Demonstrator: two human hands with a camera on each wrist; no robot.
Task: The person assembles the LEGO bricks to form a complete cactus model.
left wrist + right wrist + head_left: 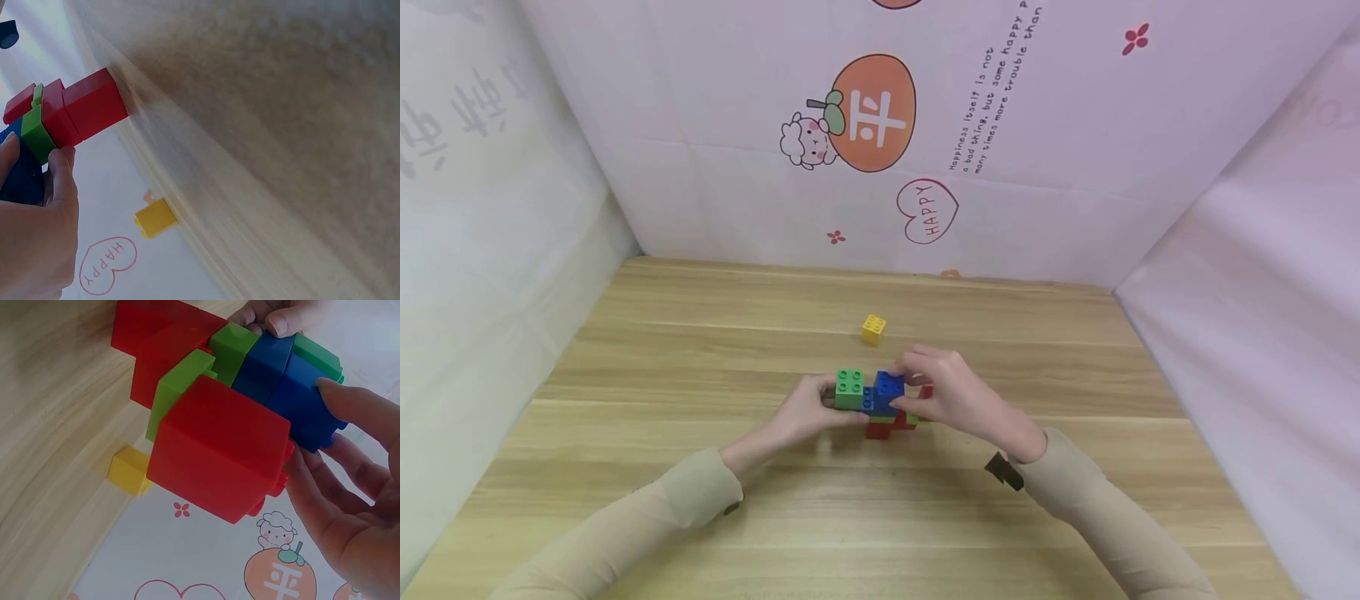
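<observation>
A built stack of toy building bricks stands between both hands in the head view, a red brick [877, 431] at its foot. Its upper part carries a bright green brick [849, 383] on the left and a blue brick [891, 385] on the right. My left hand [805, 408] grips the stack's left side, thumb in front. With thumb and fingers, my right hand [955, 393] pinches the upper blue brick. In the right wrist view, a big red brick [215, 450] sticks out sideways on a lime green brick [177, 384].
A loose yellow brick [872, 330] sits on the wooden table [737, 333] beyond the stack. Printed white cloth [1037, 225] walls the table at the back and both sides. Dark straps [1004, 472] show near the sleeve cuffs.
</observation>
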